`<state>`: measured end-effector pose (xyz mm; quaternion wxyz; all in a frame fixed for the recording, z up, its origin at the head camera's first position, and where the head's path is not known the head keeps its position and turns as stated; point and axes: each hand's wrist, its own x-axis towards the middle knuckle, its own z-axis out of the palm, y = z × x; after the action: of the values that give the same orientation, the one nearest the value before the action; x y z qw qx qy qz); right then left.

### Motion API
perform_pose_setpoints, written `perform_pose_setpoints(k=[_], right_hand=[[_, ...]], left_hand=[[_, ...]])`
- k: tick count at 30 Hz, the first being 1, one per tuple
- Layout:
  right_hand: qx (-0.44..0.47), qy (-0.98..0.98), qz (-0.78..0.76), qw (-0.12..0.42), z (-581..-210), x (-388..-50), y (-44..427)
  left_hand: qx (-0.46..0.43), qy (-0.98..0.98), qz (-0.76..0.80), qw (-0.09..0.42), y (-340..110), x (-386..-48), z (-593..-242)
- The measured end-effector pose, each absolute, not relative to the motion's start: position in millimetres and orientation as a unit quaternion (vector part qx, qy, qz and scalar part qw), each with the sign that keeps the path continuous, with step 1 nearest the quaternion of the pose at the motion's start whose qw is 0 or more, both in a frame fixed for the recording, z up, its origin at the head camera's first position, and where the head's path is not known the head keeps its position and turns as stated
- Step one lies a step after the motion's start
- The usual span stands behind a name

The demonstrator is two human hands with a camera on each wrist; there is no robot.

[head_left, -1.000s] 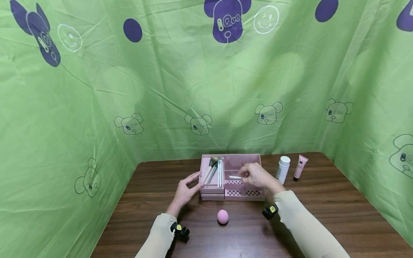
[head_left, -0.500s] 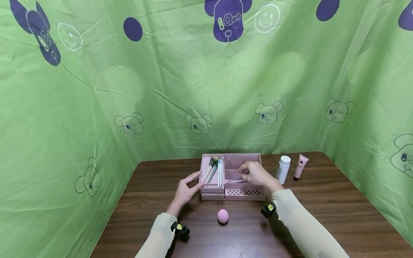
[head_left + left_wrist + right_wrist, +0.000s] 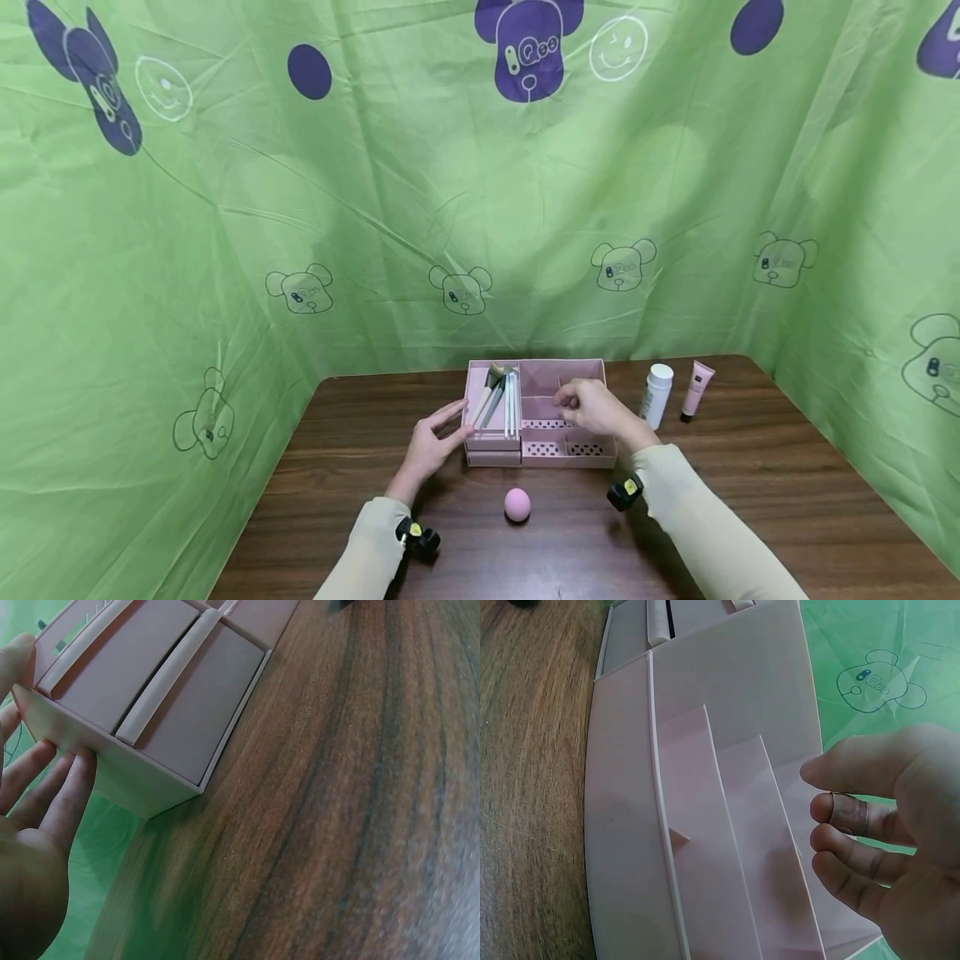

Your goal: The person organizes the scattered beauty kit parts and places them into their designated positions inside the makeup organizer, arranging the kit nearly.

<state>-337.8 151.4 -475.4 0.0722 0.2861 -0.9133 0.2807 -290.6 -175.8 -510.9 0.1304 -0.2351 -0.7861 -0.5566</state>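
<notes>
A pink desktop organizer (image 3: 492, 457) stands on the wooden table, drawers at its left and open compartments at its right. Makeup brushes (image 3: 492, 398) and slim pale sticks (image 3: 512, 407) lie in its upper left tray. My left hand (image 3: 431, 447) touches the organizer's left side; in the left wrist view its fingers (image 3: 69, 791) lie extended against the side wall, thumb near the top. Above the right compartments hovers my right hand (image 3: 596, 407). The right wrist view shows its fingers (image 3: 855, 855) loosely bent, with nothing between them. The compartments' floors are partly hidden.
A pink egg-shaped sponge (image 3: 517, 505) sits in front of the organizer. To the right stand a white bottle (image 3: 656, 397) and a pink tube (image 3: 697, 390) with a dark cap. Green printed cloth (image 3: 465, 208) hangs around the table.
A short whitish stick, pinched in my right hand a second ago, went down into a right-hand compartment and is no longer in the fingers. My left hand has stayed in place.
</notes>
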Motion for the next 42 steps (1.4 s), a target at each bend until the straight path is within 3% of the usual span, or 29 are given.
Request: perform_pose_setpoints(k=[21, 42], right_hand=[[0.273, -0.908, 0.315, 0.044, -477, -326, 152], [0.321, -0.89, 0.318, 0.06, -473, -304, 144]], left_hand=[[-0.225, -0.782, -0.571, 0.107, -176, -289, -511], [-0.221, -0.793, -0.555, 0.118, -176, -290, -511]])
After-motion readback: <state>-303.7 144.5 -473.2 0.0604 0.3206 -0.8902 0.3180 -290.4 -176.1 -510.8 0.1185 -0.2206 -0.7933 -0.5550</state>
